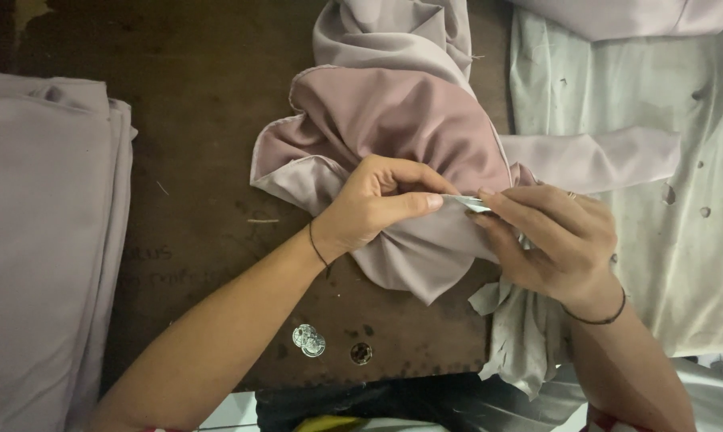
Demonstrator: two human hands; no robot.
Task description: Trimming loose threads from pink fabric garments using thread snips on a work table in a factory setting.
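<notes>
At the middle of the dark wooden bench (209, 144) lies the bunched mauve cloth (393, 128), satin-sheened and gathered into folds; the left hand (373, 204) has its grip closed on a fold of it, thumb pressed to forefinger; the right hand (557, 244) pinches a small pale tag (467, 203) against the cloth's edge, its grip narrow on that slip. To do this well, I judge, the two pinches should stay close together so the slippery fabric stays taut between them; the tag ought to sit flat. A folded stack of similar cloth (41, 240) lies at the left; a stained white sheet (657, 240) at the right; coins (308, 341) near the bench edge.
</notes>
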